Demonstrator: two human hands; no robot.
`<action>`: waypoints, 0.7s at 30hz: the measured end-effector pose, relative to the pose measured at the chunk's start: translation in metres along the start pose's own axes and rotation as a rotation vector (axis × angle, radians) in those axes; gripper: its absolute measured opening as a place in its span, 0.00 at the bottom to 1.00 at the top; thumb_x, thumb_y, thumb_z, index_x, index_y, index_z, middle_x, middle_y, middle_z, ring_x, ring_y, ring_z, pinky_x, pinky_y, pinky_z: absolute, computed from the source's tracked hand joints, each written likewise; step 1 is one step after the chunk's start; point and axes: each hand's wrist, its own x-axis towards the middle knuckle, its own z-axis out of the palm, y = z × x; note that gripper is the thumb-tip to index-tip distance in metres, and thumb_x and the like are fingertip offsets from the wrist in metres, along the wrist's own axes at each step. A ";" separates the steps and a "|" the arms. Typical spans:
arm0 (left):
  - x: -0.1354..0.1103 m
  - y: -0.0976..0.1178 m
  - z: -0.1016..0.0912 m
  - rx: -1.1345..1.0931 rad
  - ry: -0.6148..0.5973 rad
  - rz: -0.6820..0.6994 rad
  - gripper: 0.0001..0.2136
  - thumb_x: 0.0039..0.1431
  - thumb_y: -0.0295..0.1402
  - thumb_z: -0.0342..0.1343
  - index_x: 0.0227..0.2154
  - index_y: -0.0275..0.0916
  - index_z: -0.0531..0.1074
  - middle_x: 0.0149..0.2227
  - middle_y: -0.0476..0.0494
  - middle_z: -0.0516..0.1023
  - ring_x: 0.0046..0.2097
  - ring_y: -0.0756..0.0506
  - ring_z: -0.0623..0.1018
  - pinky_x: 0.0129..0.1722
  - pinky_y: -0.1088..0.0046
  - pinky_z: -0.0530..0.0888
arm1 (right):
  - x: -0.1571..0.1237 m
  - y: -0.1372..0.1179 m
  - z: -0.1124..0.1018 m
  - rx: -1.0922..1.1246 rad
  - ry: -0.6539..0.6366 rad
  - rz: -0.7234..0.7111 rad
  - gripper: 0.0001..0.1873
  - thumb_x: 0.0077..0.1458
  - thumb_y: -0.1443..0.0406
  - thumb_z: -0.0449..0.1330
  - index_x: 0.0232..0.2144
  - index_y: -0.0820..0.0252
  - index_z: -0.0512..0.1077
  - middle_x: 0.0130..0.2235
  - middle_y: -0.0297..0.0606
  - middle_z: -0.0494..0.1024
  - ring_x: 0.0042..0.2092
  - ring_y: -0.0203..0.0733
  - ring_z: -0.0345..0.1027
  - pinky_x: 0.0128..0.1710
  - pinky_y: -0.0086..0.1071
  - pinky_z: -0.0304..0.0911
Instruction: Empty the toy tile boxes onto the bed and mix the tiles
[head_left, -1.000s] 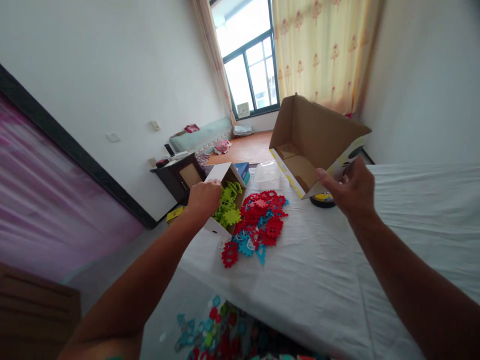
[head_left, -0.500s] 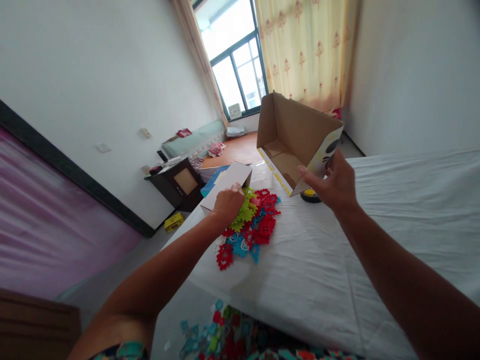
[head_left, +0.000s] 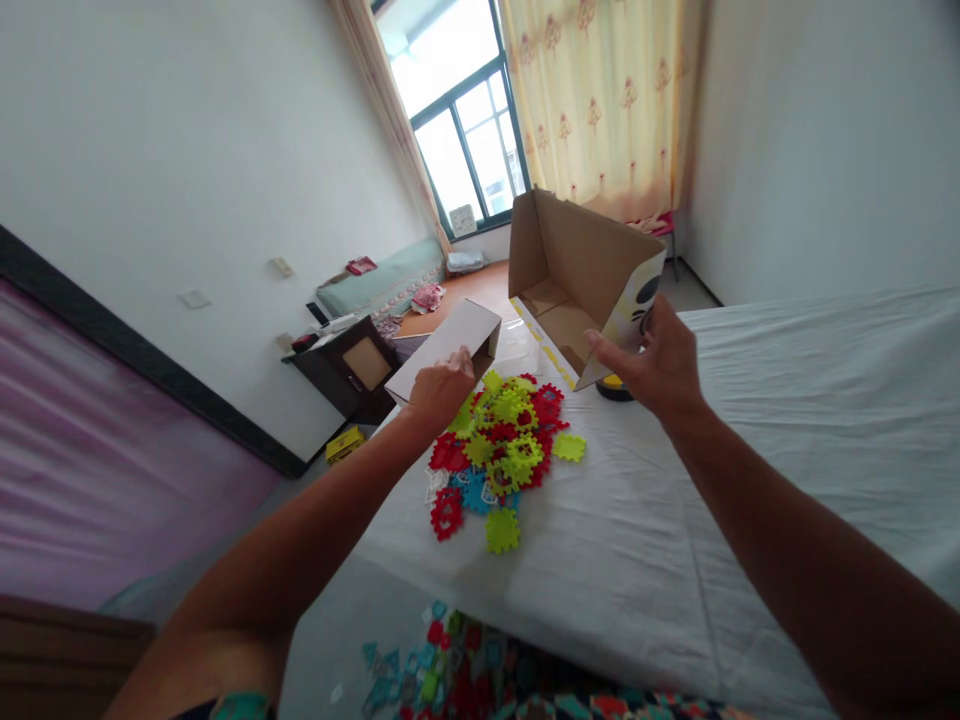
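My left hand (head_left: pixel 442 386) is closed on a white cardboard box (head_left: pixel 448 344), tilted with its open end towards the pile. Just below that end lies a heap of flat, notched plastic pieces (head_left: pixel 501 432) in yellow-green, red, blue and white on the white sheet. One yellow-green piece (head_left: pixel 503 530) lies at the near edge of the heap, another (head_left: pixel 570 447) to its right. In my right hand (head_left: pixel 660 362) is a larger cardboard box (head_left: pixel 592 250), brown inside with a printed white and yellow outside, held tilted above the sheet. No pieces show in its visible interior.
A round black and yellow object (head_left: pixel 615 390) sits partly hidden behind my right hand. More small coloured pieces (head_left: pixel 435 660) lie below the near edge of the white-sheeted surface (head_left: pixel 810 440). A dark cabinet (head_left: pixel 360 365) and a yellow box (head_left: pixel 345 444) stand at the left.
Yellow-green pieces have dropped out of the white box and spread over the heap. My left hand has raised that box slightly up and left. The larger box has barely shifted.
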 end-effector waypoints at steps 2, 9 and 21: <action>-0.002 -0.004 0.002 0.001 0.005 0.019 0.24 0.65 0.24 0.37 0.64 0.31 0.53 0.43 0.27 0.72 0.44 0.38 0.76 0.36 0.66 0.72 | 0.000 0.000 0.000 -0.003 -0.002 -0.006 0.31 0.45 0.43 0.62 0.44 0.56 0.67 0.38 0.44 0.77 0.37 0.50 0.72 0.31 0.39 0.68; -0.005 -0.021 -0.004 -0.014 0.030 0.034 0.25 0.65 0.24 0.34 0.65 0.29 0.51 0.44 0.26 0.72 0.45 0.38 0.75 0.37 0.64 0.71 | -0.004 0.001 0.006 -0.011 -0.007 0.004 0.32 0.42 0.43 0.64 0.43 0.56 0.67 0.36 0.42 0.77 0.35 0.48 0.72 0.30 0.39 0.67; -0.092 -0.152 0.039 -0.171 0.273 -0.630 0.21 0.63 0.34 0.44 0.57 0.37 0.66 0.43 0.38 0.77 0.41 0.38 0.76 0.38 0.65 0.68 | -0.016 0.002 0.013 -0.095 -0.035 -0.068 0.30 0.43 0.46 0.65 0.44 0.56 0.68 0.33 0.42 0.77 0.32 0.48 0.70 0.29 0.40 0.66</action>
